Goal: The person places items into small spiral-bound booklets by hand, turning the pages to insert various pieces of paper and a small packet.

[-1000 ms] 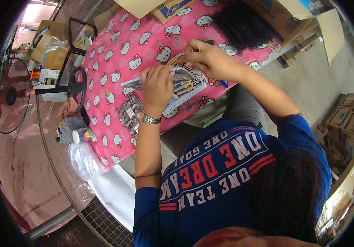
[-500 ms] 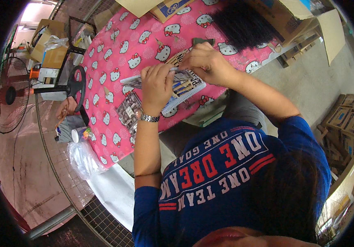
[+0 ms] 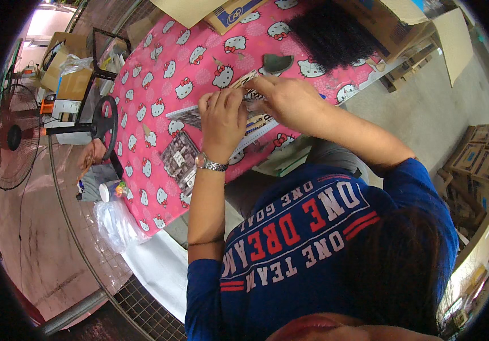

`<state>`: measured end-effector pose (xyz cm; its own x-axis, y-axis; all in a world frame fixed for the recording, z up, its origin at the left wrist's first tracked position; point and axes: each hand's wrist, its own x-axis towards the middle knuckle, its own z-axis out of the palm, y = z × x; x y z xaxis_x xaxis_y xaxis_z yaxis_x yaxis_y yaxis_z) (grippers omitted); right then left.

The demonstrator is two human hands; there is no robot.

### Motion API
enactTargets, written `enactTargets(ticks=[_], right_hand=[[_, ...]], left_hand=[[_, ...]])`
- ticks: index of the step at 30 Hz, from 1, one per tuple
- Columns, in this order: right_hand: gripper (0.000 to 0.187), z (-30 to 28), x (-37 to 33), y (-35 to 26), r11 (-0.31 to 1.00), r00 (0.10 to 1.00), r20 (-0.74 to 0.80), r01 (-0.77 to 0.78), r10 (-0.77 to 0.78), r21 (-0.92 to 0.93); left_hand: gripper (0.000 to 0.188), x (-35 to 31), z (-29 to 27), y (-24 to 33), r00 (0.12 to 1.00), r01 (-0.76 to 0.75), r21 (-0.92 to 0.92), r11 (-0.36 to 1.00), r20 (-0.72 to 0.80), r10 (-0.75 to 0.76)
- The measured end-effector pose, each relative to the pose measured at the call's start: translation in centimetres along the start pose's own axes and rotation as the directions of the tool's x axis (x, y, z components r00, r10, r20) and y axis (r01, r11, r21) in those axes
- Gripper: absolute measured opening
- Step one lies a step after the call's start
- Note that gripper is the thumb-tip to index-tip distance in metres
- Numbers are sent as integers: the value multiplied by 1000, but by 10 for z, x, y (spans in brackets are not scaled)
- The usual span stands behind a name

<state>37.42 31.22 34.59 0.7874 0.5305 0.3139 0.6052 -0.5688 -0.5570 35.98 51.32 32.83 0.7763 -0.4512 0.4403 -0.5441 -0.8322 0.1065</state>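
Observation:
A notebook [image 3: 262, 126] with a printed cover and a row of holes along its near edge lies at a slant on the pink tablecloth. My left hand [image 3: 223, 119] is closed over its left part, fingers curled down on it. Over the far right part of the notebook my right hand [image 3: 291, 102] is bent with the fingers pressed together; what they pinch is hidden. A small blue tip [image 3: 323, 96] shows beside the right wrist. Just beyond this hand lies a dark green flat piece [image 3: 277, 63]. Left of my left wrist are printed grey covers [image 3: 180, 159].
A heap of thin black strands [image 3: 335, 37] covers the far right of the table [image 3: 148, 108], near an open cardboard box [image 3: 389, 25]. At the left edge are a black wheel-like ring [image 3: 106, 125], a cup [image 3: 108, 191] and a plastic bag [image 3: 116, 224]. A fan [image 3: 14, 137] stands farther left.
My right hand has moved down toward me and turned, uncovering the dark green piece. The left hand has shifted slightly right on the notebook. The blue tip has come into sight.

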Motion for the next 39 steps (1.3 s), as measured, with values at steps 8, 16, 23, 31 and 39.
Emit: enactTargets(ticks=[8, 16, 23, 31, 39], right_hand=[[38, 60, 66, 123, 648, 868, 167, -465, 468, 604], [54, 152, 57, 159, 739, 849, -167, -520, 501, -428], [51, 37, 65, 107, 525, 967, 249, -239, 53, 817], [42, -13, 35, 58, 298, 883, 340, -246, -323, 922], [44, -5, 40, 58, 5, 832, 291, -328, -473, 945]], left_hand=[[28, -7, -6, 7, 988, 140, 79, 987, 51, -144], [29, -21, 1, 0, 936, 342, -21, 940, -79, -342], [42, -21, -8, -7, 975, 210, -114, 971, -47, -216], [48, -7, -6, 6, 985, 159, -144, 977, -40, -166], [47, -11, -4, 6, 981, 158, -178, 971, -83, -174]])
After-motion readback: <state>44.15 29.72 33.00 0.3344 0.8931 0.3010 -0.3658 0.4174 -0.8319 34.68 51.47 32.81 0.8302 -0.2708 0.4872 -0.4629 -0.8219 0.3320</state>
